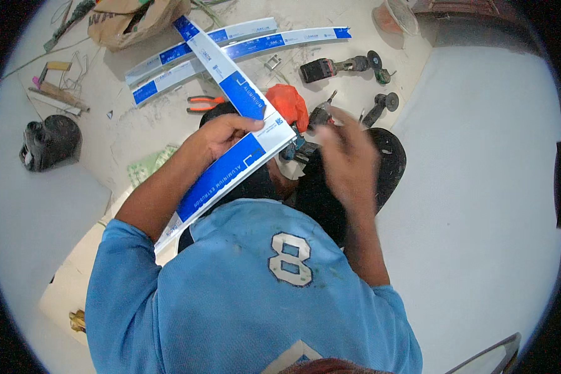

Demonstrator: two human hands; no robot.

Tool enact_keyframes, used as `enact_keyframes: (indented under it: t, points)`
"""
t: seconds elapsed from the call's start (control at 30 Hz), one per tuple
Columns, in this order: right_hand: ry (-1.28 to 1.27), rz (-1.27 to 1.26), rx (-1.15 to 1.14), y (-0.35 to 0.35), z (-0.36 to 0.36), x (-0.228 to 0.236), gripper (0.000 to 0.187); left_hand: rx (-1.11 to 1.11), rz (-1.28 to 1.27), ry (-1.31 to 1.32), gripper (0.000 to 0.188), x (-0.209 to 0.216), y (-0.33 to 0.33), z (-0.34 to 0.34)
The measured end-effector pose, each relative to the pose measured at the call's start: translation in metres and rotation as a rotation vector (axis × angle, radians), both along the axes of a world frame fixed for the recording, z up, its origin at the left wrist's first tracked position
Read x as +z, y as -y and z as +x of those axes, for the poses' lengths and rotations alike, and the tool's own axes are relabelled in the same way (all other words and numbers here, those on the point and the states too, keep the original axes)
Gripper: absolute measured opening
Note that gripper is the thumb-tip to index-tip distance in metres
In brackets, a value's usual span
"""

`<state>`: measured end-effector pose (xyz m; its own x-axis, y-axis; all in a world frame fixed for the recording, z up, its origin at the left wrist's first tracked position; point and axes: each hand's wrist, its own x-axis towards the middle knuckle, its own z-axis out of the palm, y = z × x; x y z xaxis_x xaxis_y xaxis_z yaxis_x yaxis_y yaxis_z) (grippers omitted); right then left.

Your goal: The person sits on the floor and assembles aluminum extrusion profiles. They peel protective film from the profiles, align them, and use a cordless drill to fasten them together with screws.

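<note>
My left hand [221, 134] grips an L-shaped aluminium frame where two film-covered profiles meet at a mitred corner. One blue-and-white profile [221, 171] runs along my left forearm toward my lap. The other profile [234, 87] slants away to the far left. My left thumb presses on top near the joint. Right of the corner, my right hand [349, 153] is raised and smeared by motion, apart from the frame; its fingers are unclear. Beneath and between the hands lie a blue-and-black power tool [300, 149] and a drill [320, 116], partly hidden.
Two more film-covered profiles [299, 38] lie beyond. Around them are a brown paper bag [121, 28], orange-handled pliers [202, 103], an orange-red bag [287, 103], a cordless angle grinder [340, 66], another grinder [375, 111] and a bucket [396, 19]. A black bag-like object [51, 142] sits left.
</note>
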<state>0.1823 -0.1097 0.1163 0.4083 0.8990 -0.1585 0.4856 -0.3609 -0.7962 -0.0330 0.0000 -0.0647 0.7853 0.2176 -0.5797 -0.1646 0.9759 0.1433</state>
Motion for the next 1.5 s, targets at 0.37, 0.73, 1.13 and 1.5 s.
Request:
enact_keyframes:
  t: [0.37,0.73,1.13,1.5]
  points:
    - [-0.374,-0.425,-0.058,-0.041,-0.019,-0.101,0.045,-0.024,-0.020,0.015,0.045,-0.021,0.007,0.005]
    - [-0.622,-0.304,-0.285,-0.035,-0.029,-0.130,0.032,-0.092,0.073,-0.018,0.045,-0.018,0.009,0.002]
    - [-0.497,-0.284,-0.194,-0.024,-0.024,-0.150,0.036,-0.031,0.084,-0.013,0.045,-0.025,0.009,-0.003]
    - [-0.671,-0.257,-0.312,-0.030,-0.023,-0.132,0.042,-0.024,0.043,-0.026,0.050,-0.009,0.006,0.001]
